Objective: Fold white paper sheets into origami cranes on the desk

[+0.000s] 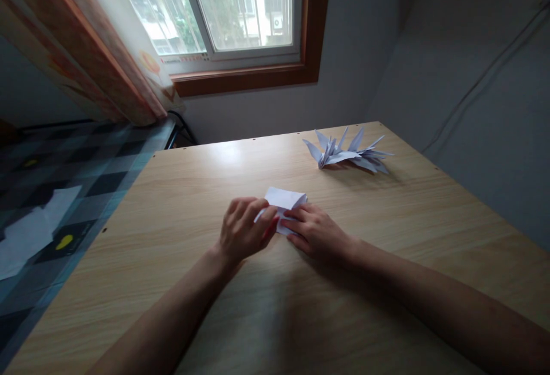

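Observation:
A small piece of folded white paper lies on the wooden table between my hands, its far flap raised a little. My left hand is closed on the paper's left side, with fingers curled and the tips partly hidden. From the right, my right hand rests on the paper, fingers stretched out and pressing its right part against the tabletop. Farther back on the right sits a cluster of folded paper cranes with pointed wings, apart from both hands.
The light wooden table has a far edge below a barred window. To the left, a checkered cloth surface carries white paper sheets. An orange patterned curtain hangs at the upper left. A cable runs along the right wall.

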Demonstrator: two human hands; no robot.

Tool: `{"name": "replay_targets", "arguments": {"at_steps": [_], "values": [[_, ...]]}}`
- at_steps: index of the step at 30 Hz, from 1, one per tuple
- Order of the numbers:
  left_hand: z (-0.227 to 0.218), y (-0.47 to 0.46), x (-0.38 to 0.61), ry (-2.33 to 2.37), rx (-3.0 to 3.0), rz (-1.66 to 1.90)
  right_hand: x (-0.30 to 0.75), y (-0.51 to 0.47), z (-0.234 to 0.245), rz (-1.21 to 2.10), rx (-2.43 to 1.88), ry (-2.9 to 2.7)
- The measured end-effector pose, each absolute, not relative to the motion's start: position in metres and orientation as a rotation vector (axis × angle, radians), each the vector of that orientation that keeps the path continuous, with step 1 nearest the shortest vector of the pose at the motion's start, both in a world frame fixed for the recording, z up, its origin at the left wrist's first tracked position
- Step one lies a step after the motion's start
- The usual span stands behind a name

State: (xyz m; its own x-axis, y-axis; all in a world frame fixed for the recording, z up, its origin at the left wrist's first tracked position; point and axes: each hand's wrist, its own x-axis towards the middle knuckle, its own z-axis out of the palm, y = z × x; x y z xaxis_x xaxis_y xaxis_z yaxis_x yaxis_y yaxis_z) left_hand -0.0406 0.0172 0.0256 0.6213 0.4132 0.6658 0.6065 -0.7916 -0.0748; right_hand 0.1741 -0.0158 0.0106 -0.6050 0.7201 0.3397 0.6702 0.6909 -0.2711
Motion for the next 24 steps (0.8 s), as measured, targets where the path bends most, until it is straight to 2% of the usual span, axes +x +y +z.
{"name": "replay_targets", "arguments": {"at_steps": [4,10,13,19,24], "values": [[0.025,0.01,-0.032,-0.803,-2.871,-0.678,0.173,-0.018,0.012,0.23,-1.16,-2.438],[0.022,0.016,-0.033,-0.859,-2.962,-0.542,0.181,-0.014,0.015,0.368,-1.18,-2.392],[0.02,0.018,-0.033,-0.824,-2.984,-0.595,0.188,-0.01,0.02,0.188,-1.138,-2.473],[0.017,0.02,-0.033,-0.806,-3.109,-0.732,0.199,-0.005,0.031,-0.413,-0.78,-2.781],[0.017,0.023,-0.034,-0.723,-3.259,-0.794,0.202,-0.004,0.036,-0.545,-0.731,-2.817]]}}
